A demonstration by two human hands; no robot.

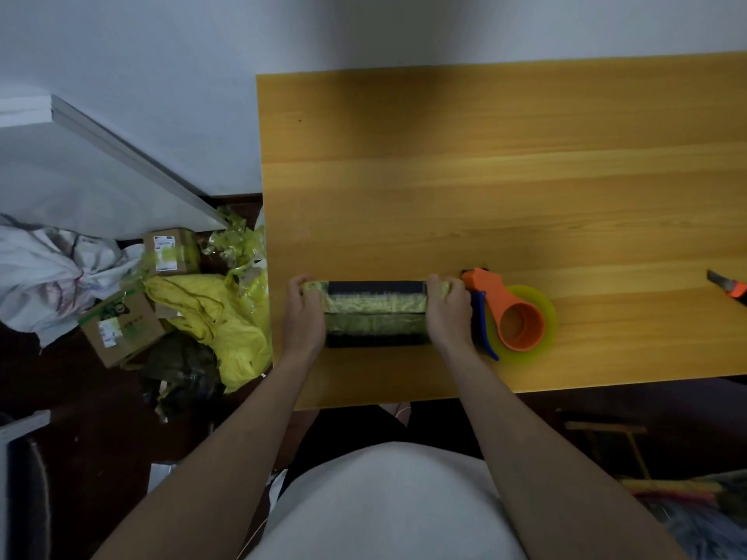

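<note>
A dark box [376,315] wrapped in yellow tape sits near the front edge of the wooden table [485,175]. The left hand [304,313] holds one end, the right hand [446,311] holds the other, fingers curled. A tape roll holder [513,317] lies just beside the right hand, maybe touching it.

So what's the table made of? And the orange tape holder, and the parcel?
The table: wood or wood veneer, smooth with a soft sheen; grain lines and plank strips show.
The tape dispenser: probably hard plastic, smooth orange with a blue handle.
The parcel: dark wrapping, likely plastic film, banded with crinkly yellow-green tape.
</note>
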